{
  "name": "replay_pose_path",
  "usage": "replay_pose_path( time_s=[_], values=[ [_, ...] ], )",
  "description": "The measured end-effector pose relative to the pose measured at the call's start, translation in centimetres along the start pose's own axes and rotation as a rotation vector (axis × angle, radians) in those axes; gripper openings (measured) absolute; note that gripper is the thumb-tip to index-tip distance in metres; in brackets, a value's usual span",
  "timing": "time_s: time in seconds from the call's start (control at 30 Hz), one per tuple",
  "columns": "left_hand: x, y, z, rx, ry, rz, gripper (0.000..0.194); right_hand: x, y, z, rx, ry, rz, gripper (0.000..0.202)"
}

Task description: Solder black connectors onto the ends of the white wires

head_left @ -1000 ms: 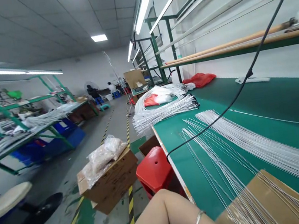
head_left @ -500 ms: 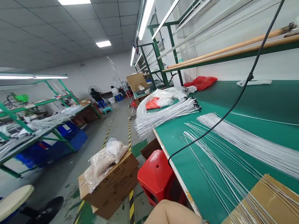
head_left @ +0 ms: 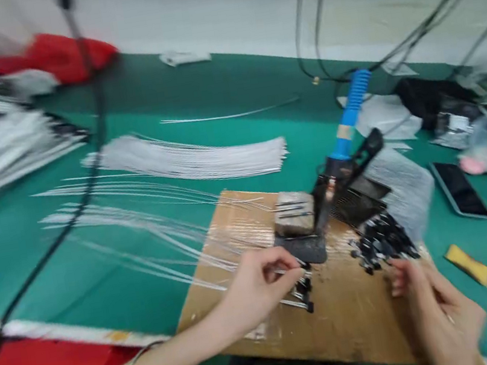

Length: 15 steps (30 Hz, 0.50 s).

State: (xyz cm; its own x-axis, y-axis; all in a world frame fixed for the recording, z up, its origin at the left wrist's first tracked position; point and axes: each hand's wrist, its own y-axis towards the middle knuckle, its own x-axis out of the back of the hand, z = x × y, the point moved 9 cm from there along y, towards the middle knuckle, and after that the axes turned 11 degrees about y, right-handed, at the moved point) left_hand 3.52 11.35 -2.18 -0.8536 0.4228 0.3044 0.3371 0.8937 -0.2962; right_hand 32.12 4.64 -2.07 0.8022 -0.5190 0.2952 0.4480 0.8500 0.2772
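At the far left, a thick wire bundle (head_left: 0, 145) lies on the worktop (head_left: 161, 307). A black cord (head_left: 77, 216) hangs across the view in front of the wires; if it caught on them it could drag them askew, though I can't tell whether it touches. The loose wires (head_left: 139, 219) fan out over the worktop with their near ends on the brown board (head_left: 359, 317), so a sweep of the left forearm could tangle them.

The left hand (head_left: 265, 283) has thumb and forefinger pinched together, apparently on a thin wire, above the board. Black-ended wires (head_left: 304, 292) lie just beside and under it; lowering the wrist carelessly could scatter these.

Right of the fingertips stands a small block (head_left: 294, 214), with the blue-handled soldering iron (head_left: 352, 111) leaning over it. If the iron is hot, a knuckle straying towards it would be burnt, and a tug on its cord could tip it.

The small black parts (head_left: 383, 241) sit in a loose heap on the board. The right hand (head_left: 442, 305) is half curled at its near edge; blur hides whether it grips one. Hasty picking could take two or spill some towards the sponge (head_left: 469, 265).
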Motion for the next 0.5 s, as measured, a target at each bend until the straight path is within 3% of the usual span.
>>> replay_pose_path(
  time_s=[0.1,0.3,0.5],
  values=[
    [0.4,0.2,-0.3,0.036,0.089,-0.012,0.025,0.2,-0.3,-0.5,0.0,-0.094,-0.016,0.032],
    [0.3,0.0,-0.3,0.077,0.157,-0.038,0.031,-4.6,0.4,0.9,0.062,-0.216,0.191,0.021],
    [0.3,0.1,0.3,0.104,0.136,-0.036,0.031,-6.5,0.3,1.0,0.184,-0.376,0.259,0.025]
  ],
)
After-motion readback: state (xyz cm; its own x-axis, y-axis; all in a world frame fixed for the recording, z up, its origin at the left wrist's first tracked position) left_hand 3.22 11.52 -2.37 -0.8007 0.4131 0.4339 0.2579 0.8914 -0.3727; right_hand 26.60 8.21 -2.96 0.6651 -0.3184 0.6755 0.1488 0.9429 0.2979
